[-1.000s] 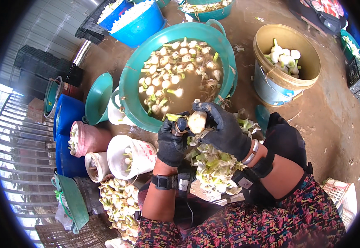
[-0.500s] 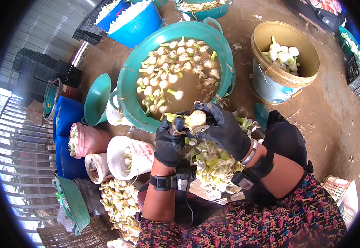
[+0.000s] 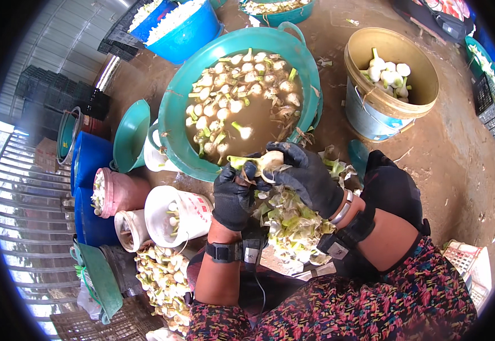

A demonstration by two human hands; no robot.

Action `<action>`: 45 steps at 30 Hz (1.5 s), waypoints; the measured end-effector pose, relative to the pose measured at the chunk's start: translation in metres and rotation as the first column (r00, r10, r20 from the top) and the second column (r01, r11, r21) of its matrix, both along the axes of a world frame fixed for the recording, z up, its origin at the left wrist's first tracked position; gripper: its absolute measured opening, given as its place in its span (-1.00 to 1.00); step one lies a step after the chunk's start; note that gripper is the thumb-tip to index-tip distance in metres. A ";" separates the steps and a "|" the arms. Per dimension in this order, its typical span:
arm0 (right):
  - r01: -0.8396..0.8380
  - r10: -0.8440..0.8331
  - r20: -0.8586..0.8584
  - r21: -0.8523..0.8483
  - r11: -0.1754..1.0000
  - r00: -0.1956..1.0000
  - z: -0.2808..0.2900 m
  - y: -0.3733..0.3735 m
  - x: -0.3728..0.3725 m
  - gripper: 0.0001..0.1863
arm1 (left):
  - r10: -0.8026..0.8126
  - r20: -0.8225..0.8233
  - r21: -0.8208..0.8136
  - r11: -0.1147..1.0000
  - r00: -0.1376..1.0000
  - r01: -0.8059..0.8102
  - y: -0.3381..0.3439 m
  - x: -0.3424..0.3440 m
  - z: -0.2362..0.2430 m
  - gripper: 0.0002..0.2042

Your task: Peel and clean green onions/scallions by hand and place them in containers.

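Observation:
Both my hands wear black gloves and meet just in front of a large green tub (image 3: 170, 116). Between them is a garlic bulb (image 3: 272, 159) with a short green stem pointing left and loose skin hanging from its underside. My right hand (image 3: 310, 175) grips the bulb from the right. My left hand (image 3: 234, 196) is closed at the stem end; a small brownish bit shows among its fingers, too hidden to name. In the tub, many garlic bulbs (image 3: 236, 106) float in murky brown water. Below my hands lies a heap of peeled garlic skins (image 3: 298, 224).
A yellow-rimmed bucket (image 3: 366, 91) at the right holds cleaner white bulbs. To my left stand a white bucket (image 3: 193, 216), a pink bucket (image 3: 128, 195) and blue barrels (image 3: 91, 159). A pile of garlic (image 3: 162, 278) lies at lower left. Blue tubs (image 3: 188, 37) stand at the back.
My hands stay in nearly the same place around the bulb. Its loose skin now hangs lower beneath it, and my left fingers have shifted slightly. The whole view has moved a little.

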State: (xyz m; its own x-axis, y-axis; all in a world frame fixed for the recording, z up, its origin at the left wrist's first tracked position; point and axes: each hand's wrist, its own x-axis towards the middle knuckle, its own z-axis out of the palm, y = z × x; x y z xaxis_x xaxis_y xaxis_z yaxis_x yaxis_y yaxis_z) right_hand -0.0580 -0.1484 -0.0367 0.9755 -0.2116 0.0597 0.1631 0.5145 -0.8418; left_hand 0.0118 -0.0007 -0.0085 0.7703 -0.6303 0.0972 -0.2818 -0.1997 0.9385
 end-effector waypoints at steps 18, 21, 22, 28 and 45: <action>-0.408 0.620 -0.027 0.731 0.547 0.784 -0.002 -0.010 0.000 -0.69 | 0.003 0.364 0.107 0.993 0.931 -0.045 0.012 0.003 -0.025 -0.83; -0.380 0.501 -0.090 0.542 0.750 0.861 -0.004 -0.013 -0.001 -0.71 | -0.034 -0.480 -0.205 0.976 0.877 -0.074 0.022 0.009 -0.020 -0.75; -0.331 0.415 -0.121 0.423 0.843 0.902 -0.001 -0.014 0.000 -0.74 | -0.041 -0.299 -0.027 0.999 0.953 0.035 0.032 0.016 -0.019 -0.75; -0.215 0.217 -0.041 0.060 0.975 0.975 0.006 -0.013 0.000 -0.56 | -0.292 0.779 0.277 0.954 0.554 0.113 0.018 0.009 -0.003 -0.81; -0.509 0.336 -0.453 -0.855 0.099 0.826 0.004 0.006 -0.019 -0.74 | 0.153 -0.297 -0.175 0.962 0.942 -0.211 0.020 0.018 -0.014 -0.77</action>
